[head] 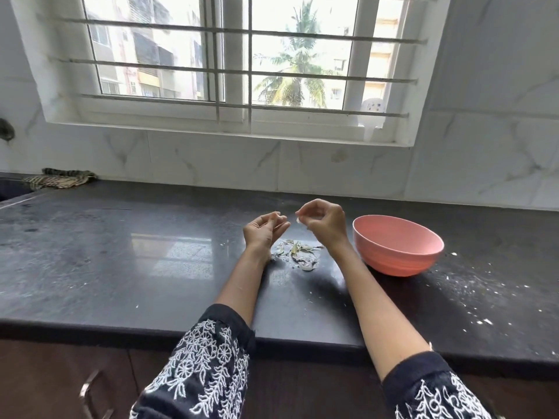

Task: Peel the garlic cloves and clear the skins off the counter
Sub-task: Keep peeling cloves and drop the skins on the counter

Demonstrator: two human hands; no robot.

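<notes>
Head view: a clove (279, 219) sits pinched in the curled fingertips of the left hand (264, 229), held above the worktop (121, 252) just left of the pink bowl (396, 244). The right hand (325, 220), nearer the bowl, pinches a pale scrap of skin (298, 220) between thumb and finger, a small gap apart from the clove. Below both hands, just left of the bowl, a loose heap of skins (298, 255) lies on the worktop. White flecks (472, 303) are scattered on the near side of the bowl, to its right. What the bowl holds cannot be seen.

Peeling looks to be the step in hand, with clearing not begun. Next would likely be dropping the scrap onto the heap, then stripping whatever skin remains; later the heap needs gathering.
</notes>
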